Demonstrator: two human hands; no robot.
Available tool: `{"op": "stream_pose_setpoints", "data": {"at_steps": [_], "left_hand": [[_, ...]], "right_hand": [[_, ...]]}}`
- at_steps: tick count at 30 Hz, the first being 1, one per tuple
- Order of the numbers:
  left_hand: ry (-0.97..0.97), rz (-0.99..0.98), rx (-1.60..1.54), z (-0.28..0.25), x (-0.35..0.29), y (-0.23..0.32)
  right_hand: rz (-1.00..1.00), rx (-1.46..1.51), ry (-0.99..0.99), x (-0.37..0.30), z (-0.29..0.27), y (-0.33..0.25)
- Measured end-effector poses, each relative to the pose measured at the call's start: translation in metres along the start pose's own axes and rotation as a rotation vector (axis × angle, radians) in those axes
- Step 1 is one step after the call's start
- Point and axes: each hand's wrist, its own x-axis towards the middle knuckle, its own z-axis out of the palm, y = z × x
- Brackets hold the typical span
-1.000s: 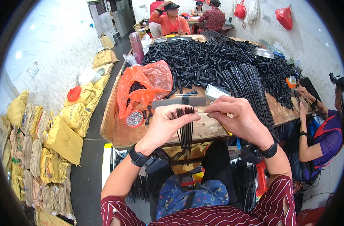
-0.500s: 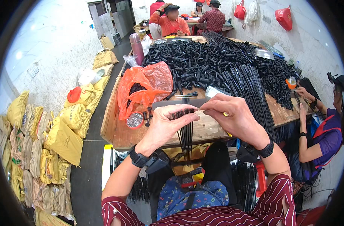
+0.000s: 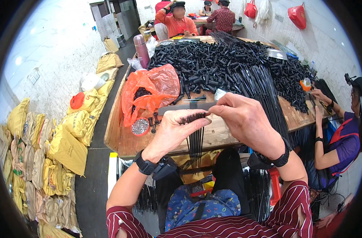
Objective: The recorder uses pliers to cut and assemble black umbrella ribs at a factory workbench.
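My left hand (image 3: 172, 129) is closed around a row of thin black rods (image 3: 195, 147), side by side with their dark upper ends between thumb and fingers. The rods hang down past the near table edge. My right hand (image 3: 244, 119) pinches at the right end of that row, its fingertips almost touching my left fingers. Whatever lies in the pinch is too small to make out. Just beyond my hands, a grey flat bar (image 3: 185, 107) lies on the wooden table (image 3: 224, 135), with a few loose black fittings (image 3: 198, 98) behind it.
A large heap of black tubular fittings (image 3: 220, 67) covers the far table. Long black rods (image 3: 264, 95) lie at right. To the left are an orange plastic bag (image 3: 165, 81), a tub of small metal pieces (image 3: 140, 126) and a pink flask (image 3: 141, 49). A co-worker (image 3: 339, 139) works at right.
The fingers of my right hand have shifted slightly and still pinch at the row's end. My left hand keeps its hold on the rods. The whole view has shifted a little.
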Motion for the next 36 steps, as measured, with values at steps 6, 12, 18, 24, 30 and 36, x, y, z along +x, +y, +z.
{"op": "stream_pose_setpoints", "data": {"at_steps": [6,12,18,24,30,36], "left_hand": [[-0.04,0.01,-0.002,0.001,0.005,-0.002],[-0.04,0.005,-0.069,0.0,0.005,-0.008],[-0.05,0.011,-0.026,0.0,0.008,-0.01],[-0.063,0.025,-0.004,0.0,0.01,-0.007],[-0.097,0.038,0.001,0.003,0.012,-0.013],[-0.087,0.05,-0.074,0.005,0.013,-0.017]], "right_hand": [[0.027,0.035,0.043,0.001,0.004,0.0],[0.063,-0.021,-0.027,-0.002,-0.007,0.003],[0.047,-0.024,-0.012,-0.003,-0.004,0.001],[0.001,-0.042,-0.012,-0.002,-0.004,0.005],[-0.009,0.043,0.024,-0.001,0.0,0.0],[-0.01,0.005,0.008,-0.002,-0.005,-0.006]]}}
